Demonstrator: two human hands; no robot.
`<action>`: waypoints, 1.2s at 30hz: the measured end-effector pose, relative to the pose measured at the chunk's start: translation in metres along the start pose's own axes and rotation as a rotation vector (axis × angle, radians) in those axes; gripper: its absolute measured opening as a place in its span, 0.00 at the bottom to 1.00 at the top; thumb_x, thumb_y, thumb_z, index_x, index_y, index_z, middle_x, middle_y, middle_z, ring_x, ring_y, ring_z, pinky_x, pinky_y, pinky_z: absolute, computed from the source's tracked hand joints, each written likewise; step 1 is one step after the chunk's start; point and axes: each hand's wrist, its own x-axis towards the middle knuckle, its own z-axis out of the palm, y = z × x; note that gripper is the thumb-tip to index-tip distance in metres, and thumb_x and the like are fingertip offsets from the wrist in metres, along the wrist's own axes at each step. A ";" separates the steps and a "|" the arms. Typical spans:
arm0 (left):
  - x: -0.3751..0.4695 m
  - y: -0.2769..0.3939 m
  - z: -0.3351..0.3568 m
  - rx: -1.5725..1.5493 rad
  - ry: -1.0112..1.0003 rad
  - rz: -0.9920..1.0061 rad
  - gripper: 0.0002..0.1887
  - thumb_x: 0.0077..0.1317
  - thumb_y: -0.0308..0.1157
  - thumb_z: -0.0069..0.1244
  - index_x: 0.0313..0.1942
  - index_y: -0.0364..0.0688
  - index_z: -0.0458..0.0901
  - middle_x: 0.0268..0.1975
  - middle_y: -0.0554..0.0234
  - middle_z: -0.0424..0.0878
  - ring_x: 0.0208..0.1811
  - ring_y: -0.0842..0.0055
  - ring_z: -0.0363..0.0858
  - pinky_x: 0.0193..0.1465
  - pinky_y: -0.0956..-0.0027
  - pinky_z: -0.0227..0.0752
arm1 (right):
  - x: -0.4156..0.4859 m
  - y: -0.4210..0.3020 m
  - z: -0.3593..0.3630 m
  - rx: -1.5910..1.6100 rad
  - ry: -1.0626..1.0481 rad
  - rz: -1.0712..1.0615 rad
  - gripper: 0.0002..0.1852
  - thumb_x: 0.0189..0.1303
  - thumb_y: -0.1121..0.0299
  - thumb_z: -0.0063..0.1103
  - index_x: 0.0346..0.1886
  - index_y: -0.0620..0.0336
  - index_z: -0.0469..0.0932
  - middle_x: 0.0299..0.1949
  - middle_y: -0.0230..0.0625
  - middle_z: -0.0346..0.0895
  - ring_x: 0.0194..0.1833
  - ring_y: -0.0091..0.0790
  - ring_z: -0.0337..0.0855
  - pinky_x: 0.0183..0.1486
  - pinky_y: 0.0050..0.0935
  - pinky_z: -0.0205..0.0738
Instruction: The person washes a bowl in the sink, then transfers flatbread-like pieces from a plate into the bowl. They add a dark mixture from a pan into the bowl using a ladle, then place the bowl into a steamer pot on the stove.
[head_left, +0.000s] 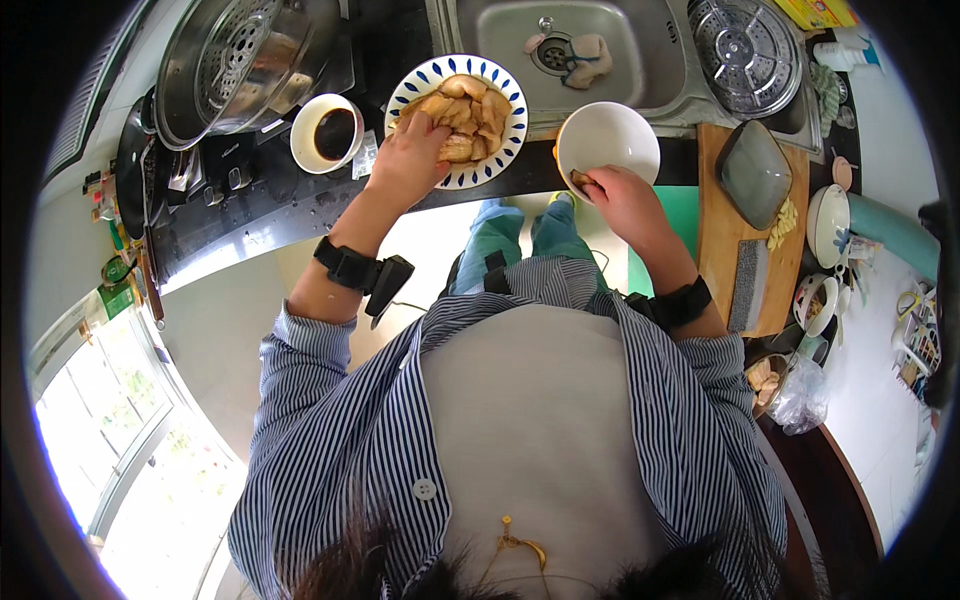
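Note:
A white plate with blue leaf marks on its rim (517, 116) carries a heap of browned, sauced meat slices (469, 112). My left hand (409, 154) rests on the heap's near left side, and its fingertips are partly hidden among the slices. To the right of the plate stands a white bowl (607, 139) with a bare inside wall. My right hand (619, 195) is at that bowl's near rim, pinching a small brown piece of meat (580, 178) just over the edge. Left of the plate, a white cup (304, 142) contains dark liquid (334, 135).
Behind the plate and bowl lies a steel sink (510, 45) with a cloth (587, 60) by its drain. A large steamer pot (225, 67) stands far left. At right, a cutting board (712, 202) bears a grey-green dish (754, 176) and a grater-like strip (748, 285). A steamer rack (739, 52) leans behind.

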 end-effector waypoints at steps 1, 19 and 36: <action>0.002 0.000 -0.001 -0.031 -0.005 -0.034 0.16 0.51 0.31 0.59 0.41 0.44 0.78 0.46 0.55 0.70 0.53 0.60 0.73 0.54 0.60 0.72 | -0.001 -0.001 0.000 -0.003 -0.008 0.001 0.08 0.59 0.70 0.54 0.39 0.64 0.77 0.36 0.45 0.78 0.39 0.49 0.77 0.42 0.40 0.71; 0.015 -0.018 -0.010 -0.246 0.176 -0.159 0.21 0.52 0.34 0.62 0.47 0.39 0.80 0.48 0.54 0.79 0.55 0.58 0.74 0.60 0.62 0.67 | -0.010 -0.004 -0.003 0.024 0.055 -0.137 0.10 0.57 0.65 0.59 0.34 0.62 0.76 0.34 0.41 0.79 0.38 0.47 0.78 0.41 0.42 0.72; 0.037 -0.021 -0.016 -0.221 0.086 -0.217 0.21 0.51 0.27 0.60 0.47 0.41 0.80 0.44 0.57 0.79 0.47 0.64 0.80 0.53 0.67 0.73 | -0.013 -0.006 -0.006 0.034 0.037 -0.135 0.11 0.55 0.68 0.60 0.38 0.64 0.75 0.36 0.43 0.79 0.40 0.49 0.78 0.42 0.42 0.72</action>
